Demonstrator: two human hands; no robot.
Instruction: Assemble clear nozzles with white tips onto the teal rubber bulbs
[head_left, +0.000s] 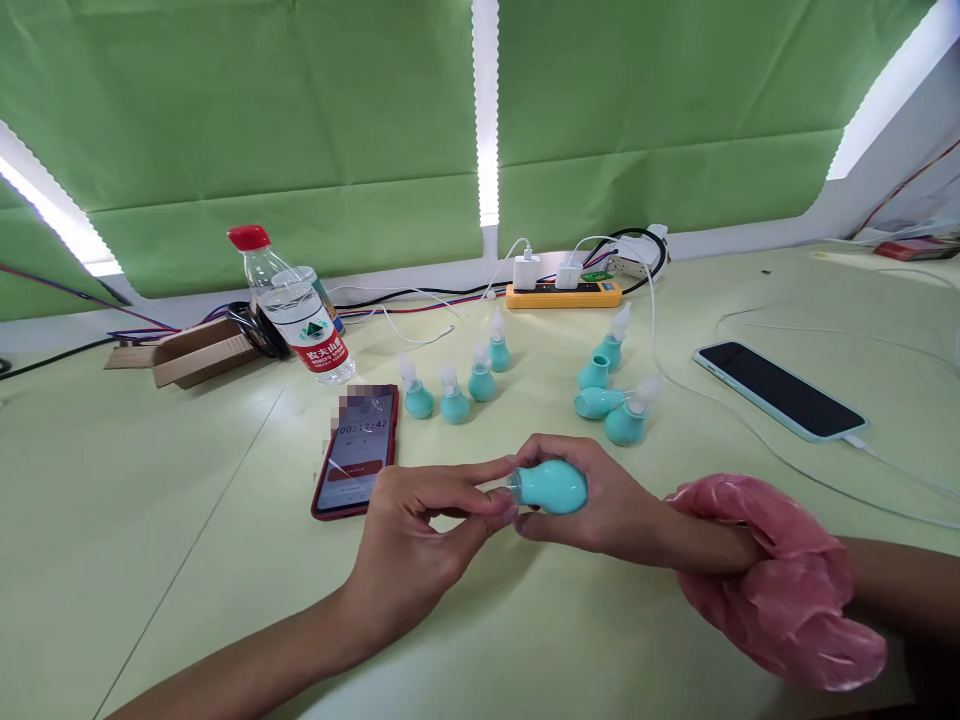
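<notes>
My right hand (600, 505) is wrapped around a teal rubber bulb (553, 486), held on its side above the table. My left hand (420, 540) pinches the bulb's clear tip (508, 490) between thumb and fingers, index finger stretched along it. A pink plastic bag (780, 580) is bunched around my right wrist. Behind the hands stand a row of several teal bulbs with white tips (454, 395) and a second cluster of bulbs (611, 395), one lying on its side.
A red-cased phone (358, 450) showing a timer lies left of centre. A water bottle (296, 310) with a red cap, a cardboard box (199, 352), an orange power strip (562, 293) with chargers, and a charging phone (780, 390) with white cable sit on the pale table (150, 500).
</notes>
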